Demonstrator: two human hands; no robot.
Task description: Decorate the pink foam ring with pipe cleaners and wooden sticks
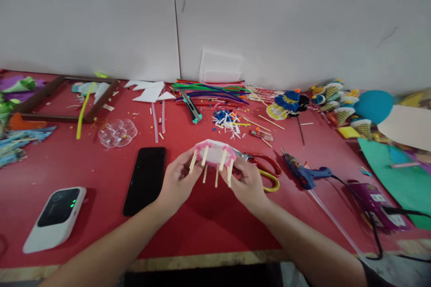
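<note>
Between my two hands I hold a small white disc with a pink rim (214,154), from which several pale wooden sticks point down toward me. My left hand (178,179) grips its left side, fingers closed on the edge. On the opposite side, my right hand (248,183) pinches the rim in the same way. Scissors (269,167) with red and yellow handles lie partly hidden behind my right hand. Left of my left hand rests a black phone (144,181).
A blue glue gun (305,171) lies at right, its cord running past a purple power box (379,206). Behind are a utility knife (191,106), pipe cleaners (212,89) and a clear flower-shaped tray (117,133). A white device (55,219) sits front left. Paper-cone crafts (343,114) fill the back right.
</note>
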